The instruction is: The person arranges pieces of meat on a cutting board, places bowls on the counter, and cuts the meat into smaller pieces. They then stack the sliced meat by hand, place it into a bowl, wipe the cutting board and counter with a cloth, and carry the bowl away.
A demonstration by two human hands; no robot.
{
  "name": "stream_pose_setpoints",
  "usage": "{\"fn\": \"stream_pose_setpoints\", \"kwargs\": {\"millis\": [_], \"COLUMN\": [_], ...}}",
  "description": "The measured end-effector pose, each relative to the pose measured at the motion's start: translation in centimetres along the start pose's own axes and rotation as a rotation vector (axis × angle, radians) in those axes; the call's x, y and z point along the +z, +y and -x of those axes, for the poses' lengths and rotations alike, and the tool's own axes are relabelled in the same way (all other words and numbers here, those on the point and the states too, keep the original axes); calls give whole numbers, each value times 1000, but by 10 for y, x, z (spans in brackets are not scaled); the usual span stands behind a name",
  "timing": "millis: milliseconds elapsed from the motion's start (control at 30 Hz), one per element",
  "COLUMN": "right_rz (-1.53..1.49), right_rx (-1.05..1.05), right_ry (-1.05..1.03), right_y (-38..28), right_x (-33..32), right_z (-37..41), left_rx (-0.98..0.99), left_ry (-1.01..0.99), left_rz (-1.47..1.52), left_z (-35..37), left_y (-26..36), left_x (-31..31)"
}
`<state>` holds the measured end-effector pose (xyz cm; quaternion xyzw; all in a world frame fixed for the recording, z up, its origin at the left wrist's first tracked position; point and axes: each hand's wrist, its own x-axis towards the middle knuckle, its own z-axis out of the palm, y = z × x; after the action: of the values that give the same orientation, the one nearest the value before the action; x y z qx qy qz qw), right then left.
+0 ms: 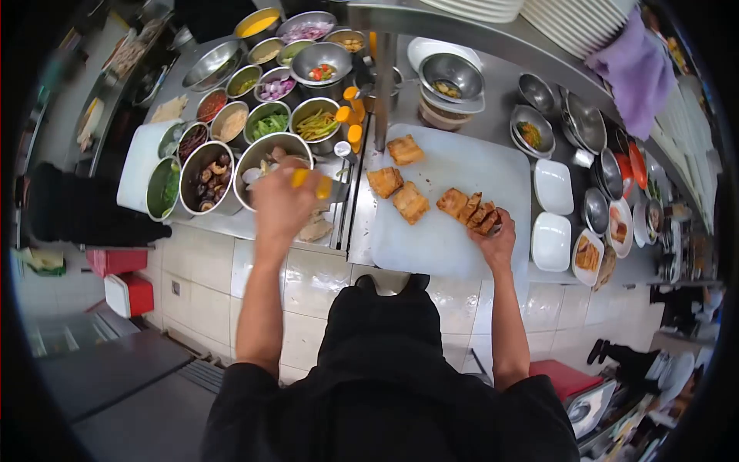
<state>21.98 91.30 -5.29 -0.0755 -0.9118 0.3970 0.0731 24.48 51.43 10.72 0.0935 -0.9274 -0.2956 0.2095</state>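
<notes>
My left hand, slightly blurred, is closed round a yellow-handled knife above the near edge of a steel pot of pale pieces. The blade points right and is hard to make out. On the white cutting board, my right hand grips the right end of a sliced piece of crisp roast meat. An uncut-looking chunk touches those slices at the left. Further left on the board lie several more browned meat chunks.
Pots of chopped vegetables, mushrooms and sauces crowd the left counter. Yellow-capped bottles stand beside the board. White dishes and steel bowls line its right side. A shelf with stacked plates overhangs the back.
</notes>
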Motion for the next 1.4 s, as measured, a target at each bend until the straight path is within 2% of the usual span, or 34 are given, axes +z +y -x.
{"fn": "stream_pose_setpoints", "kwargs": {"millis": [67,100,133,200,267,333,400,467,500,567,633,667,700,733,800,833,900,933,1000,1100,1267,1400], "right_rz": [-31,-14,6,-51,-113,-143,-188,-232,-183,-137,-144,-153,-178,-202,-220,-232,-244,-253,-267,-299,-345,-359], "right_rx": [51,28,7,1,-21,-78,-68,-60,-97,-124,-78,-79,-87,-93,-120,-155,-150,-152,-125,-101,-151,-136], "right_ry": [46,36,27,33,36,-23,-9,-15,-1,4,-34,-38,-51,-60,-23,10,19,29,20,13,46,29], "right_y": [8,-1,-7,-10,-3,8,10,5,-5,-5,0,3,7,10,10,10,13,13,11,11,14,13], "right_x": [-5,-11,-16,-20,-26,-26,-26,-27,-32,-33,-28,-28,-28,-29,-27,-26,-25,-24,-26,-26,-24,-26], "right_z": [16,19,21,24,22,20,21,23,23,25,21,20,19,18,20,21,23,23,25,26,25,25], "left_rx": [178,89,-6,-291,-173,-67,48,-109,-103,-384,-707,-801,-855,-793,-642,-643,-276,-283,-475,-406,-341,-450], "left_ry": [74,89,89,65,67,15,-197,-408,-419,-742,-1113,-1267,-1319,-1312,-1020,-1022,-1008,-1006,-1092,-1020,-921,-1006], "left_rz": [-48,132,103,231,340,334,323,325,319,241,26,172,206,305,485,480,369,364,332,275,106,45], "left_z": [7,13,17,34,53,76,101,129,138,151,138,142,158,176,208,206,195,190,182,186,178,167], "left_y": [12,20,39,55,46,35,22,8,-3,-19,29,23,10,-4,-11,5,39,52,74,79,85,98], "left_x": [-67,-97,-129,-175,-186,-164,-130,-113,-109,-108,-81,-60,-40,-26,-3,0,3,9,24,50,57,56]}}
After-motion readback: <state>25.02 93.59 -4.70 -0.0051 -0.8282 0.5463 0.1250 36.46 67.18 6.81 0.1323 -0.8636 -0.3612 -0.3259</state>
